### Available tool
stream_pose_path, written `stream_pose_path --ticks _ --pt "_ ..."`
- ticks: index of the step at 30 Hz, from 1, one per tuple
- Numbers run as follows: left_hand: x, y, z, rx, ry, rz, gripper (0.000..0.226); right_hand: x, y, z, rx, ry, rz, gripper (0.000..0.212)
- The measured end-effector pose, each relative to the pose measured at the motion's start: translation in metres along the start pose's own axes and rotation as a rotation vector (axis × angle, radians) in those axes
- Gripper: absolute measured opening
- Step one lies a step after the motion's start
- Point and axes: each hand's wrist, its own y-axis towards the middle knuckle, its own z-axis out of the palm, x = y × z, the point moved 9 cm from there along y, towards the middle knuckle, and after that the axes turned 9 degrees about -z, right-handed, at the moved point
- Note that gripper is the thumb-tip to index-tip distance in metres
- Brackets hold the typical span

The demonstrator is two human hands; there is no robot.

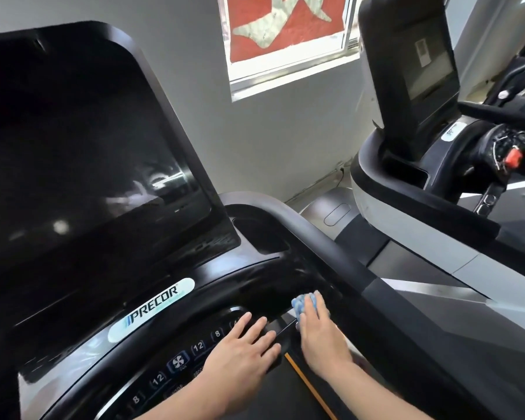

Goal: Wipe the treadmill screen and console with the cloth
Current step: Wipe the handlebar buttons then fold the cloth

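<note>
The treadmill's large dark screen (pixel 82 165) fills the left of the view, tilted back above a glossy black console (pixel 225 280) with a Precor badge (pixel 152 307). A curved row of number keys and a fan key (pixel 178 363) runs along the console's near edge. My right hand (pixel 322 331) presses a small blue cloth (pixel 302 304) flat on the console's right end, beside the side rail; most of the cloth is hidden under the fingers. My left hand (pixel 243 350) lies flat with fingers spread on the key panel, holding nothing.
A black padded handrail (pixel 325 237) curves along the console's right side, with a cup recess (pixel 261 234) behind it. A second treadmill with its own screen (pixel 419 71) stands to the right. A window (pixel 288 34) is in the grey wall ahead.
</note>
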Motion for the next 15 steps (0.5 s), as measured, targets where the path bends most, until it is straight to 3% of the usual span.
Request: stream_pose_path --ticks 3,6,9,11,15 --pt "-0.001 0.000 -0.004 -0.016 -0.058 -0.008 0.053 0.035 -0.016 0.002 -0.063 0.121 0.030 0.062" --pt "-0.001 0.004 -0.007 -0.044 -0.108 -0.046 0.048 0.061 -0.031 0.005 0.049 0.272 -0.011 0.073" --pt "0.002 0.011 -0.006 -0.071 -0.196 -0.075 0.047 0.069 -0.037 0.000 -0.078 0.351 -0.021 0.076" --pt "0.006 0.013 -0.011 -0.127 -0.248 -0.106 0.048 0.069 -0.041 -0.004 -0.071 0.339 -0.041 0.067" --pt "0.009 0.015 -0.019 -0.247 -0.282 -0.165 0.044 0.045 -0.036 -0.024 -0.077 0.203 -0.161 0.073"
